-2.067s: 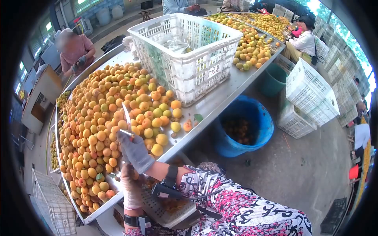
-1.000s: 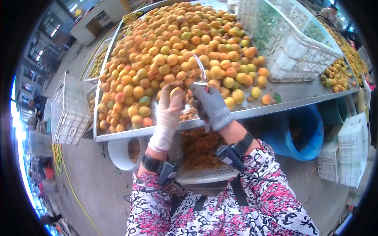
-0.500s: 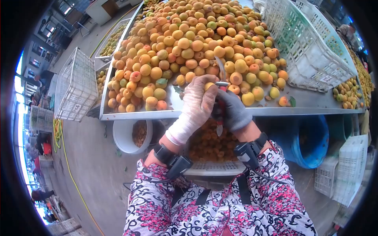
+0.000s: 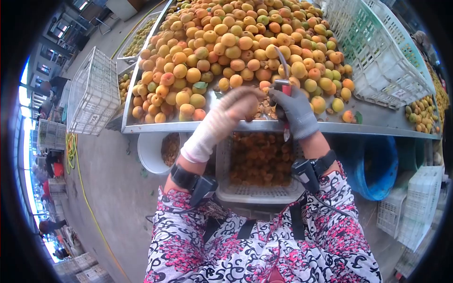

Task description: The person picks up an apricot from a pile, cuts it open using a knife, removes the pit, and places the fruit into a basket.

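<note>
My right hand [image 4: 298, 112], in a grey glove, is closed around a curved knife [image 4: 286, 88] with a red handle. Its hooked blade points up over the fruit, and a metal tip sticks out below the fist. To its left, my left hand [image 4: 231, 108] wears a white glove and is smeared by motion above the table's front edge. Whether its fingers hold anything cannot be made out. Beyond both hands lies a big heap of apricots [image 4: 226, 40]. Small brownish pieces [image 4: 265, 109] lie on the table between the hands.
Below the metal table edge [image 4: 188, 126] stands a crate [image 4: 259, 194] holding orange fruit pieces. A white bucket [image 4: 147, 153] is at its left, a blue barrel [image 4: 377, 181] at its right. White crates [image 4: 391, 80] stand on the table's right and on the floor.
My hands have moved apart, the left one leftward and the right one with the knife rightward. The apricot earlier at my left fingers is no longer visible there. The view has shifted slightly.
</note>
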Demonstrator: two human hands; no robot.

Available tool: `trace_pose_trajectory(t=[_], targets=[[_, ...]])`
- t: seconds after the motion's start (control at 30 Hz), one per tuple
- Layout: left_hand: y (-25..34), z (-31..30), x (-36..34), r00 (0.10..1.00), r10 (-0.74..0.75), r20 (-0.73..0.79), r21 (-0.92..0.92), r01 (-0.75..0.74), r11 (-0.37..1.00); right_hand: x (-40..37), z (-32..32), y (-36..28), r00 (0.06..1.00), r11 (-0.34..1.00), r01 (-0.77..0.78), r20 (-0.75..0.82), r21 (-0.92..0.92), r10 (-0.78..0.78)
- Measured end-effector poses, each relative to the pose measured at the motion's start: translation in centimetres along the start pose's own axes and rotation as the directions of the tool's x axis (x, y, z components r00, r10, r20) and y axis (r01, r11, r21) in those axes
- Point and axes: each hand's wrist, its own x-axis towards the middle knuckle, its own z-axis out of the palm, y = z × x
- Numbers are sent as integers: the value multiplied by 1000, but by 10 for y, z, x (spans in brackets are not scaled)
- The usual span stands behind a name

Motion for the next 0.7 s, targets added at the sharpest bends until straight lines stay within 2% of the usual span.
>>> trace_pose_trajectory(t=[0.03, 0.07, 0.13, 0.17, 0.2, 0.23, 0.27, 0.3, 0.37, 0.4, 0.47, 0.5, 0.6, 0.63, 0.67, 0.7], targets=[[0, 0, -7, 973, -194, 124, -58, 202, 978, 3, 1, 0, 999, 997, 26, -27, -69, -28], [1, 1, -9, 972, -200, 125, -58, 209, 976, 4, 2, 1, 997, 989, 48, -50, -141, -56], [3, 2, -11, 994, -29, 105, 323, -6, 946, 2, 5, -3, 997, 989, 57, -45, -138, -64], [3, -1, -6, 992, -128, 1, 226, 124, 966, 3, 6, -4, 997, 994, 47, -52, -102, -53], [-14, -10, 8, 993, 21, -120, 391, 28, 920, 4, 7, -5, 997, 997, 39, -58, -66, -43], [-27, -19, 20, 964, 118, -237, 641, 64, 765, 2, 7, -6, 997, 997, 39, -56, -67, -43], [-33, -25, 30, 918, 242, -314, 827, 139, 545, 0, 7, -7, 998, 999, 39, -45, -30, -41], [-34, -26, 40, 918, 244, -313, 828, 138, 544, -2, 6, -8, 999, 999, 39, -34, 8, -39], [-38, -24, 57, 901, 207, -381, 912, 329, 244, -2, 5, -8, 999, 999, 32, -41, 6, -32], [-41, -23, 62, 902, 206, -378, 913, 327, 245, -2, 4, -8, 999, 1000, 22, -48, 2, -22], [-52, -21, 73, 897, 170, -407, 913, 405, 51, -1, -1, -5, 999, 1000, 22, -28, 0, -22], [-58, -21, 78, 882, 222, -415, 905, 425, 7, -1, -4, -4, 1000, 1000, 21, -2, 0, -21], [-57, -25, 77, 884, 213, -417, 909, 411, 70, -2, -8, -3, 999, 999, 40, -10, 2, -40], [-62, -28, 76, 862, 299, -410, 911, 401, 92, -2, -8, -5, 999, 999, 42, -13, 7, -42], [-59, -30, 73, 864, 300, -404, 914, 397, 87, -4, -7, -9, 999, 999, 30, -28, 22, -30], [-54, -33, 70, 864, 327, -382, 911, 292, 292, -5, -6, -11, 999, 999, 20, -42, 38, -19]])
